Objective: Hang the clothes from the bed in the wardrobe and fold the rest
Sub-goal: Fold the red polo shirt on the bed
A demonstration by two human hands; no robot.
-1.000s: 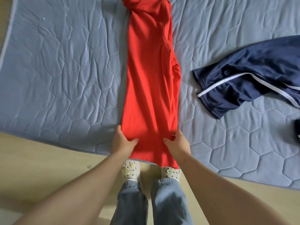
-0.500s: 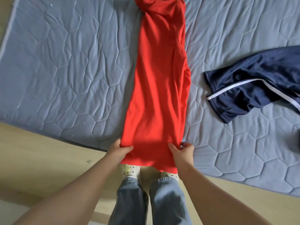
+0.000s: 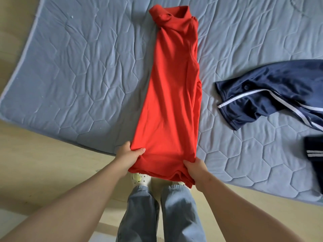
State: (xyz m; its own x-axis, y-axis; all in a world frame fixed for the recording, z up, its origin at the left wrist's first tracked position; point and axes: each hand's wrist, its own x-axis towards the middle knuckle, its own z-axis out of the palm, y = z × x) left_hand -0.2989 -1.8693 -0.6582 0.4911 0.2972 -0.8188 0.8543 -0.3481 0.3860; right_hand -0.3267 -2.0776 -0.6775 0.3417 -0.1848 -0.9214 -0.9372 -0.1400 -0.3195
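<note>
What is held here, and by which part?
The red shirt, by its bottom hem: left hand pinches the left corner, right hand the right corner. The rest lies on the bed.

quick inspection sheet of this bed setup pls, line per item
surface: quilted grey-blue mattress, wrinkled, set on the floor
job's things: red garment folded lengthwise into a narrow strip, collar at the far end, near end hanging past the mattress edge; navy garment with white stripes lies crumpled to its right, apart from it
clutter: dark striped piece at the right edge, cut off, cannot tell what it is
grippers: left hand and right hand each grip a near corner of the red garment
cables: nothing seen
surroundings: pale wooden floor; the person's jeans and white spotted shoes; no wardrobe in view
</note>
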